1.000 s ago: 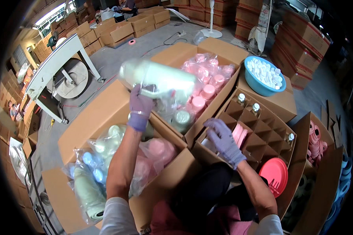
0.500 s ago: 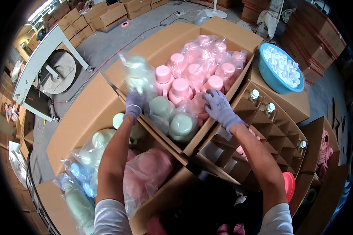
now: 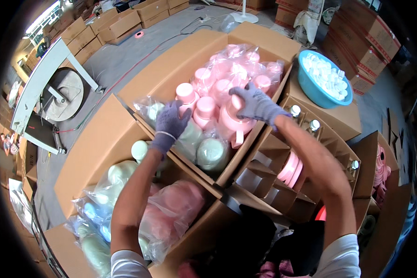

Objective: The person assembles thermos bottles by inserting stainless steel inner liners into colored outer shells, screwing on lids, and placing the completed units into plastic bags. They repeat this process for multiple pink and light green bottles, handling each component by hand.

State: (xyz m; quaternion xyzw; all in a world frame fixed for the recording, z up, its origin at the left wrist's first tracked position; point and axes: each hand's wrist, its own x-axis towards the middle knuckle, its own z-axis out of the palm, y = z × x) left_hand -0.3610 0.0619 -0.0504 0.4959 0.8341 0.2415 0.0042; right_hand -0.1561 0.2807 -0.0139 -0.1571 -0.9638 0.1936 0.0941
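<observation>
My right hand (image 3: pixel 259 104), in a grey-purple glove, is closed round the top of a pink jug (image 3: pixel 234 121) with a side handle. The jug tilts above the near right side of an open carton (image 3: pixel 180 60). Over the carton's left side is my gloved left hand (image 3: pixel 170 123), its fingers apart and curved, beside a capped pink jug (image 3: pixel 186 95). Bagged pale green jugs (image 3: pixel 212 153) lie under and near it, one of them partly hidden in the left corner. More pink jugs (image 3: pixel 204 76), some in clear bags, fill the carton's far part.
At the near left, another carton (image 3: pixel 95 139) holds bagged pink jugs (image 3: pixel 173 208) and green and blue ones. On the right, a divided carton (image 3: pixel 329 160) contains silver-capped bottles and pink rings (image 3: pixel 290 169). Behind it stands a blue basin (image 3: pixel 317 95) of white caps.
My left hand has let go of the bagged green jug, now down in the carton's left corner, and moved right. My right hand has lifted and tilted a pink jug.
</observation>
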